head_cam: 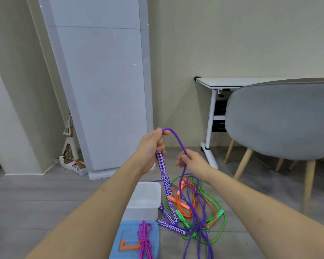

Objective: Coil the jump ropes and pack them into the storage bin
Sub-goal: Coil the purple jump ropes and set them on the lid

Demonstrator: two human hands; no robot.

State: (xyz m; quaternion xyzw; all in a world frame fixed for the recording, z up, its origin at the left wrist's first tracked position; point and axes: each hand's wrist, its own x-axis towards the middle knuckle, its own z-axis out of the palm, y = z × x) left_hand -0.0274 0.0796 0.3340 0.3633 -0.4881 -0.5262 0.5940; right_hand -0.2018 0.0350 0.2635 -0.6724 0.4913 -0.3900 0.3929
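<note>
The purple rope [178, 142] is held up above the floor [45, 199], in front of the person. The left hand [151, 144] is closed round the top of the purple-and-white patterned handle [164, 174], fingers clenched on it, so that the handle hangs nearly upright below the fist. This grip is judged to serve as the anchor around which loops can be gathered. The cord arches out of the top of the fist and descends to the right hand [192, 159], whose fingers are curled loosely round it; the looseness is judged to let the cord slide as slack is drawn up. Below the right hand the cord falls into the tangled pile [196, 208] on the floor.

The pile is seen to consist of purple, orange and green cords with matching patterned handles, overlapping so that individual ropes cannot be fully separated by eye. The cords appear thin, smooth and limp.

The white storage bin [148, 197] stands open on the floor just left of the pile; no rope is visible inside it. Its blue lid [127, 230] lies nearer the camera, and a coiled magenta rope [144, 240] rests on it.

Coiling of the purple rope is judged to be at an early stage.
</note>
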